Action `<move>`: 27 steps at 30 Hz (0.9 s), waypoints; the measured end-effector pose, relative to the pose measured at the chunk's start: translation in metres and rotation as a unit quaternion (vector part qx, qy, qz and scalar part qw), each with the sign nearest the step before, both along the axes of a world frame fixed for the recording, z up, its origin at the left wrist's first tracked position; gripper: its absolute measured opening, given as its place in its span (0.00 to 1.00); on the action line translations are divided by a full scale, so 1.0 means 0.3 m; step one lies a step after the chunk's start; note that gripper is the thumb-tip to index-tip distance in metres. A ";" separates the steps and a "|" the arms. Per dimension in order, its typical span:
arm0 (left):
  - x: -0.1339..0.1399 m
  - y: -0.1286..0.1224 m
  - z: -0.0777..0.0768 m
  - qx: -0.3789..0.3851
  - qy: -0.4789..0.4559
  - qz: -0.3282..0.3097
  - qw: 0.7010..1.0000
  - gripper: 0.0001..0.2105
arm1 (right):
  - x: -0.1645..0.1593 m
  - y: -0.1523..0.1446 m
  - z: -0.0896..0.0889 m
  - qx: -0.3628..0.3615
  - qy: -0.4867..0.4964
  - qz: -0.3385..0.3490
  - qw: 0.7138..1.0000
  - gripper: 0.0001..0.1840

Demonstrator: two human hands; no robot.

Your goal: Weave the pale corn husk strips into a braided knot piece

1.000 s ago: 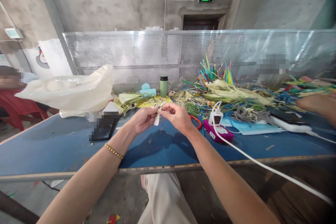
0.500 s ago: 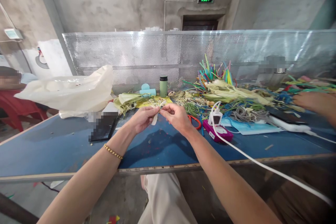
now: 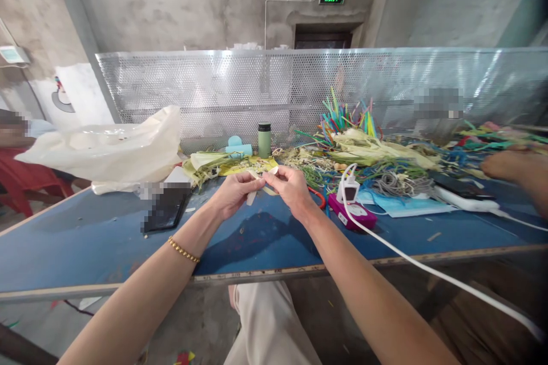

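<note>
My left hand [image 3: 233,194] and my right hand [image 3: 293,189] meet in front of me, just above the table. Both are closed in a pinch, fingertips close together, on a pale, husk-like strip [image 3: 251,198]. One end of it hangs below my left fingers, and another pale part sticks up by the right fingertips. How it is folded between the fingers is hidden. Behind my hands lie yellow-green husks [image 3: 208,161] and a yellow sheet [image 3: 226,167] with scraps on it. A dark phone [image 3: 166,208] rests left of my left hand.
On the blue table [image 3: 107,251] stand a green bottle [image 3: 264,141], a purple power block [image 3: 351,212] with a white cable, and a pile of husks [image 3: 372,148] and coloured stems. A plastic bag [image 3: 115,148] sits left. Another person's hand [image 3: 509,164] is at right.
My fingertips have shifted slightly on the pale strip, and its upper part now points more to the right. The camera view has turned a little to the right.
</note>
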State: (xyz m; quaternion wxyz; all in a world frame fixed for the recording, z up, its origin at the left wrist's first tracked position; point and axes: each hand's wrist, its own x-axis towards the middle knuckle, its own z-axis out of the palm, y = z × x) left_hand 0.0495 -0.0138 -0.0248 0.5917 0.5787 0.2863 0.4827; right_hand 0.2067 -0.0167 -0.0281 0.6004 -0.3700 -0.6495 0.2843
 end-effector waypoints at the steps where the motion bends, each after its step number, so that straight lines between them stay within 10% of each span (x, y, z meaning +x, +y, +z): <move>1: 0.003 -0.001 -0.001 0.007 -0.001 0.013 1.000 0.15 | 0.001 0.000 0.000 0.006 -0.014 -0.013 1.000 0.17; 18: -0.005 -0.008 -0.003 0.049 0.118 -0.017 0.992 0.14 | 0.016 0.021 -0.010 0.042 -0.093 -0.119 0.988 0.15; 27: -0.024 -0.006 -0.009 0.073 0.149 -0.094 0.982 0.12 | 0.023 -0.014 0.012 -0.049 -0.097 0.066 0.992 0.17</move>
